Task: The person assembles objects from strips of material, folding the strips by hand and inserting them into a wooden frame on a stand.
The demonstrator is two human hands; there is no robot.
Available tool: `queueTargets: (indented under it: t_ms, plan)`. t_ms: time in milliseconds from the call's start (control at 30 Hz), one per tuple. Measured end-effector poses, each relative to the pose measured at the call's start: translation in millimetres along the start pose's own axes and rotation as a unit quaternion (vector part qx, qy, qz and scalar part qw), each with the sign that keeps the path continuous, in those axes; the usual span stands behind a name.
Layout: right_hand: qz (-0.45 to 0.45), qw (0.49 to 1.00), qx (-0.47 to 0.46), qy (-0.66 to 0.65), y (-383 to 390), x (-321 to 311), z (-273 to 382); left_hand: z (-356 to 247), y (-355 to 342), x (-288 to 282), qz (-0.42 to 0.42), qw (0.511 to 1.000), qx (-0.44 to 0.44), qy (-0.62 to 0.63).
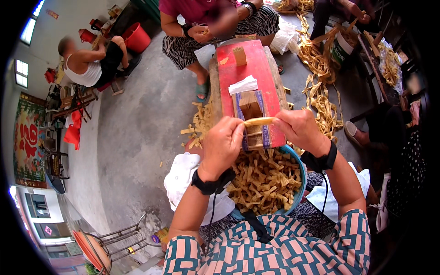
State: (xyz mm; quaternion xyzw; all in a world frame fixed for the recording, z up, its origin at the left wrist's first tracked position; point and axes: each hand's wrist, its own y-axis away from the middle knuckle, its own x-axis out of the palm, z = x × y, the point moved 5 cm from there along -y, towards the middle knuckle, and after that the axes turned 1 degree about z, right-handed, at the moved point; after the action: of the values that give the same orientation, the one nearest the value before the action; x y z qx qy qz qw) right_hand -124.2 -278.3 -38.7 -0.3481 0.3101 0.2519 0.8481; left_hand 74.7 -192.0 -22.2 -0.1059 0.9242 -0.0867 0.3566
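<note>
A yellow-brown strip is stretched level between my two hands. My left hand pinches its left end, and my right hand grips the right one. Just beyond the strip, a wooden block stands on a purple-edged frame at the near end of a red board. Below my hands, a blue basin is heaped with small folded pieces of similar colour. Farther along the board lie folded white paper and a second block.
Across the board sits a person in patterned trousers. Long loose strips trail over the floor at right, near a bucket. A metal-legged stool lies at lower left. Another person sits by a red bucket.
</note>
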Motion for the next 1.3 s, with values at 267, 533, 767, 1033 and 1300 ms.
queueTargets:
  t_ms: [267, 533, 767, 1033, 1300]
  plan:
    - [0.025, 0.995, 0.095, 0.014, 20.9, 26.4, -47.9, 43.8, 8.1, 17.5, -0.014, 0.998, -0.048, -0.047]
    - [0.044, 0.996, -0.027, -0.068, 84.2, 1.7, 23.4, -11.2, 81.9, -2.3, 0.046, 0.979, -0.069, 0.184]
    - [0.057, 0.985, -0.140, 0.085, 99.8, -8.7, 79.5, -3.5, 120.0, 12.6, 0.112, 0.912, -0.216, 0.330]
    - [0.044, 0.964, -0.247, 0.093, 106.7, -7.6, 120.4, -29.6, 149.4, 24.8, 0.308, 0.823, -0.260, 0.401]
    - [0.021, 0.969, -0.239, 0.063, 95.1, -17.5, 135.0, -47.2, 161.1, -1.6, 0.290, 0.813, -0.234, 0.448]
